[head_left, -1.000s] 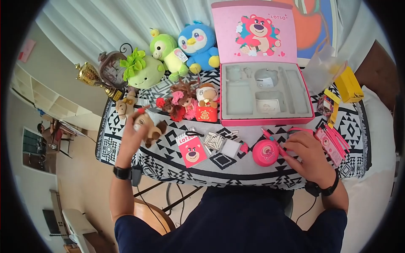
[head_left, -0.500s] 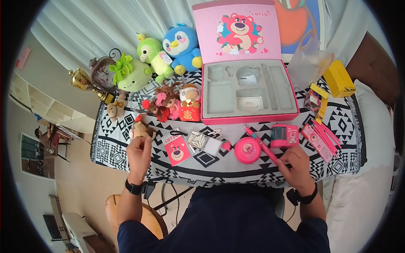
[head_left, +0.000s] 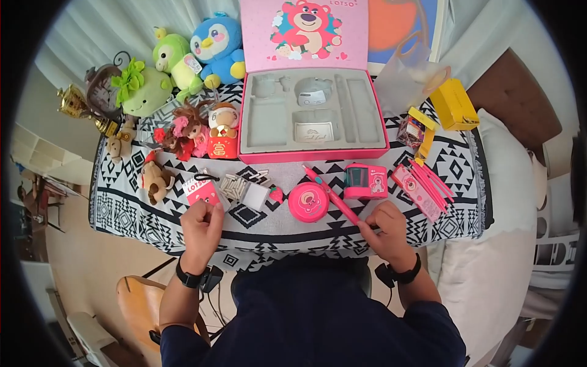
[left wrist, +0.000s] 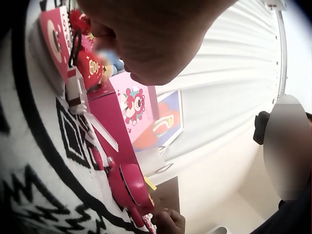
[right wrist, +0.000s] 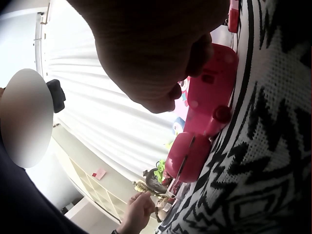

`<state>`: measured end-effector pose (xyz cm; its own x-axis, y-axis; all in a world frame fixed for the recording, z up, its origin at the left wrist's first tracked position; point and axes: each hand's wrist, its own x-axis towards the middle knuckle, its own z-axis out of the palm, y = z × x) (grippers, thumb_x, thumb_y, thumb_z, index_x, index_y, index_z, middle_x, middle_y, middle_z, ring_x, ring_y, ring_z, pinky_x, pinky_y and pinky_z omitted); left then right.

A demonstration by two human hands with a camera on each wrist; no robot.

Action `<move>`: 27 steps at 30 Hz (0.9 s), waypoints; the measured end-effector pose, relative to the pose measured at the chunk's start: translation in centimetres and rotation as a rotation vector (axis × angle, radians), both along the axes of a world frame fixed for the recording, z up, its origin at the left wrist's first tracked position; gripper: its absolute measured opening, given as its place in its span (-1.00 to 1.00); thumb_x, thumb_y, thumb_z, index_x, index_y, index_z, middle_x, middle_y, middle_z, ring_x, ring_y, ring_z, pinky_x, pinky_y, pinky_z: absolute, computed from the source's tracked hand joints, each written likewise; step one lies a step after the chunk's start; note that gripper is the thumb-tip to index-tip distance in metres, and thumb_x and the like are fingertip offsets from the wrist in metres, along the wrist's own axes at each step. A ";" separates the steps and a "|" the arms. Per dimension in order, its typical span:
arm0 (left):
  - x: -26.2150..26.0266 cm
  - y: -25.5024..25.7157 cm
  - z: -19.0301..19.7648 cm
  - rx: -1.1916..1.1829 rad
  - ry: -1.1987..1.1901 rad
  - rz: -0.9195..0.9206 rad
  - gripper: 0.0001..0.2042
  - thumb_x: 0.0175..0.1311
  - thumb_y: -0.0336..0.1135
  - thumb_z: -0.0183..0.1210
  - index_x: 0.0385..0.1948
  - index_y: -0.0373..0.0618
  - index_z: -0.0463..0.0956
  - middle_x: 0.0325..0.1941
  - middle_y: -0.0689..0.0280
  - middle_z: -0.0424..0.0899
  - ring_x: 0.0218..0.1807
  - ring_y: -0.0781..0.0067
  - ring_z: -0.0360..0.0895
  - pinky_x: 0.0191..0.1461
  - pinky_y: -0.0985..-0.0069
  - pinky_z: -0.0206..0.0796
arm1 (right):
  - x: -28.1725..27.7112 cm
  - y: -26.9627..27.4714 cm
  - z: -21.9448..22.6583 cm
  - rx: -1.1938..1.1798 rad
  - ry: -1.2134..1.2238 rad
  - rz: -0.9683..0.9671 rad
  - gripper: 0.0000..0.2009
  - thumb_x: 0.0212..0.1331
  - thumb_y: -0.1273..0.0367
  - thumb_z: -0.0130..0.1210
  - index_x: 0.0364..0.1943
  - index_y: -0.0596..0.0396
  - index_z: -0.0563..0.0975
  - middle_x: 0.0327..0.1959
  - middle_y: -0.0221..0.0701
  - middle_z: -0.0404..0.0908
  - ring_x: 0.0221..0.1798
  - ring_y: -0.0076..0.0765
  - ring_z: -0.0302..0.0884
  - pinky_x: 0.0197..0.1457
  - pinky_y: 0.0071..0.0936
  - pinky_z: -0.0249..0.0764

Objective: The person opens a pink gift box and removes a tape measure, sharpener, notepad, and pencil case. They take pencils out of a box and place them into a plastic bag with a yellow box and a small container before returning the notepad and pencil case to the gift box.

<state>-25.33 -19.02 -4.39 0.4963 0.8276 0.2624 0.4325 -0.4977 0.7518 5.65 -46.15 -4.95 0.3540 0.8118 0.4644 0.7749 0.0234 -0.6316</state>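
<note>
My left hand [head_left: 202,227] hovers near the table's front edge with loosely curled fingers, overlapping the lower part of the pink LOTSO notepad [head_left: 202,188]. Nothing shows in its grasp. Left of it a brown plush animal [head_left: 158,178] lies on the cloth. My right hand [head_left: 385,231], also loosely curled, is beside the lower end of a pink pen [head_left: 339,207]. In the right wrist view its fingers [right wrist: 163,105] appear apart from the pen. Next to the pen are a round pink bear-face case [head_left: 309,203] and a pink box-shaped item with a dark window [head_left: 365,181].
An open pink LOTSO box [head_left: 315,156] with a grey moulded insert stands behind. Small white sticks [head_left: 233,186] and a white block [head_left: 254,197] lie mid-table. Pink pencils [head_left: 431,186] and a yellow box [head_left: 454,105] are right; plush toys [head_left: 147,90], dolls [head_left: 189,131] and a trophy [head_left: 74,103] left.
My left hand has let go of the brown plush animal and drawn back toward me. The right hand has moved off the box-shaped item toward the front edge. The head view has swung right.
</note>
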 end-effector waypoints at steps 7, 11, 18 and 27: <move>1.6 -3.1 -0.1 0.076 -0.032 -0.351 -0.83 0.31 -0.43 0.34 -0.47 -0.22 0.55 -0.52 0.18 0.55 -0.46 0.17 0.54 -0.37 0.27 0.33 | -0.7 2.6 2.5 -0.121 -0.253 0.170 -0.48 -0.01 0.42 0.50 0.13 0.09 0.64 0.02 -0.20 0.64 0.06 0.06 0.62 0.11 -0.08 0.57; 4.2 -4.3 -0.4 0.181 -0.055 -0.585 -0.92 0.22 -0.43 0.32 -0.36 -0.17 0.59 -0.38 0.14 0.61 -0.27 -0.03 0.60 -0.19 0.13 0.44 | -2.1 6.9 3.4 -0.246 -0.368 0.364 -0.24 -0.03 0.39 0.52 0.39 -0.01 0.50 0.34 -0.07 0.50 0.31 0.15 0.52 0.35 -0.02 0.51; 6.1 -5.2 -0.7 0.258 -0.107 -0.643 -0.84 0.22 -0.35 0.33 -0.25 -0.16 0.59 -0.31 0.11 0.60 -0.21 -0.06 0.61 -0.13 0.06 0.47 | -3.2 9.9 2.2 -0.382 -0.384 0.387 -0.11 -0.03 0.35 0.52 0.51 -0.04 0.38 0.45 0.05 0.37 0.43 0.26 0.42 0.48 0.00 0.45; 6.8 -0.9 0.9 0.359 -0.122 -0.478 -0.84 0.20 -0.34 0.35 -0.30 -0.17 0.60 -0.30 0.13 0.60 -0.16 -0.03 0.59 -0.07 0.06 0.44 | 3.8 17.2 7.5 -0.298 -0.506 0.085 -0.12 0.18 0.20 0.46 0.56 0.15 0.27 0.38 0.15 0.38 0.43 0.34 0.40 0.51 -0.01 0.41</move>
<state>-18.54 -19.91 -3.48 0.7403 0.3697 0.5616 0.0200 -0.8470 0.5312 9.48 -28.90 2.58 0.0755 0.9490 0.3062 0.9847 -0.0226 -0.1728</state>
